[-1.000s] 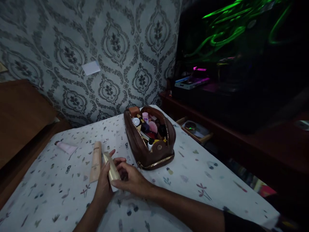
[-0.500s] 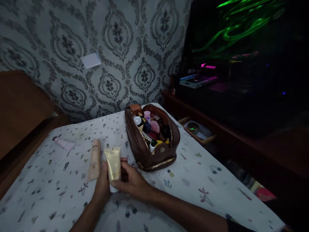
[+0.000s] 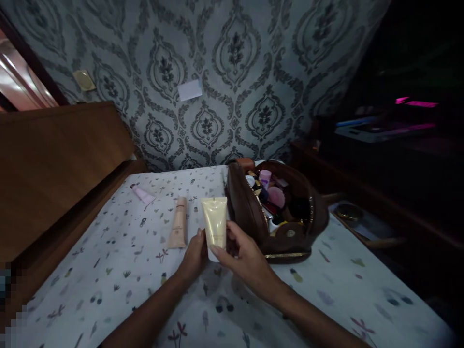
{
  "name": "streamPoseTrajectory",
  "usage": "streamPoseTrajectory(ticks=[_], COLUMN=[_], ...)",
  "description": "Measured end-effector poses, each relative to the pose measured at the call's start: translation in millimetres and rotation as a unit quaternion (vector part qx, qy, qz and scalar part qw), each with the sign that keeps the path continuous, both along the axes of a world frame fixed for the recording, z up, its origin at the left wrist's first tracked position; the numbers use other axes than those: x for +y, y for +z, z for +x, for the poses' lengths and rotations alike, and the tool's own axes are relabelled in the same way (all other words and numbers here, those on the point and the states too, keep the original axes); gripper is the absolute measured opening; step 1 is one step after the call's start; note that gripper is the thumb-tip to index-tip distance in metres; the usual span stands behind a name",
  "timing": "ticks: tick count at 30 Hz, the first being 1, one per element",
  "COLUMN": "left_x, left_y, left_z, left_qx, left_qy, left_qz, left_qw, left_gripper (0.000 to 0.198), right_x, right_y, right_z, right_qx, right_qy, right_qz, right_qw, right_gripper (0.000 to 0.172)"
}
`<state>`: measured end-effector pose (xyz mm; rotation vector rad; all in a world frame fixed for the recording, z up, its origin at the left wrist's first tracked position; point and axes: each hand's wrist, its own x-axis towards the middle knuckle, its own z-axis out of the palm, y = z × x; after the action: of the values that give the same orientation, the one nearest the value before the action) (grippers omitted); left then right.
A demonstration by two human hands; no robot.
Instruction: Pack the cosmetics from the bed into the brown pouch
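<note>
Both hands hold a pale yellow tube point(image 3: 214, 223) upright by its white cap end, just above the patterned sheet point(image 3: 119, 270). My left hand point(image 3: 195, 256) grips the tube's lower left side. My right hand point(image 3: 243, 251) pinches its lower right side with thumb and fingers. A peach tube point(image 3: 179, 223) lies flat just left of the yellow one. A small pink tube point(image 3: 142, 194) lies farther back on the left. An open brown leather pouch point(image 3: 250, 212), full of several cosmetics, stands right beside my right hand.
A wooden headboard point(image 3: 58, 159) runs along the left edge. Patterned wallpaper with a white card point(image 3: 190, 90) on it stands behind. A dark desk point(image 3: 380, 164) with glowing pink lights and a small tray point(image 3: 353, 217) is to the right.
The yellow tube has turned from edge-on to face me and stands more upright in both hands. The view has swung left, so the pouch and tubes sit further right.
</note>
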<state>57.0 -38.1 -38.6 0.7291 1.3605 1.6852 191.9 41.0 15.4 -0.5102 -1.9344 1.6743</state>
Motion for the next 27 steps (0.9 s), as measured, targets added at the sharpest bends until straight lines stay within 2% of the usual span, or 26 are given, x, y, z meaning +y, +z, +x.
streamPoseTrajectory(ticks=[3,6,8,10,12,14,17,20,22,27], left_x=[-3,-3,-2,-1,-1,-1,-1,-1,0,-2], left_y=[2.5,2.3,1.3,0.6,0.7,1.3,1.9,1.3,0.7,0.7], left_z=[4,6,6,6,6,6,6,5,5,6], left_qx=[0.031,0.008,0.001,0.001,0.007,0.018,0.030,0.033,0.035,0.058], left_qy=[-0.087,-0.146,-0.153,-0.151,-0.149,-0.152,-0.158,-0.165,-0.170,-0.180], left_qz=[0.003,0.015,0.014,0.006,-0.002,-0.007,-0.015,-0.022,-0.024,-0.019], left_qw=[0.996,0.989,0.988,0.989,0.989,0.988,0.987,0.985,0.985,0.982], left_gripper=[0.068,0.069,0.066,0.063,0.061,0.060,0.060,0.061,0.062,0.060], right_x=[9,32,54,78,98,113,122,122,119,109], right_y=[33.5,72.2,93.0,105.7,110.9,111.8,112.5,116.7,121.2,132.5], right_z=[17,43,62,78,87,88,77,62,54,43], right_qx=[0.047,0.080,0.059,-0.019,-0.133,-0.246,-0.374,-0.442,-0.466,-0.488], right_qy=[-0.020,-0.056,-0.123,-0.185,-0.217,-0.219,-0.182,-0.134,-0.108,-0.093], right_qz=[-0.004,0.043,0.108,0.203,0.288,0.327,0.359,0.414,0.422,0.406], right_qw=[0.999,0.994,0.985,0.961,0.923,0.886,0.836,0.785,0.770,0.767], right_gripper=[0.055,0.070,0.068,0.066,0.066,0.064,0.062,0.058,0.053,0.053])
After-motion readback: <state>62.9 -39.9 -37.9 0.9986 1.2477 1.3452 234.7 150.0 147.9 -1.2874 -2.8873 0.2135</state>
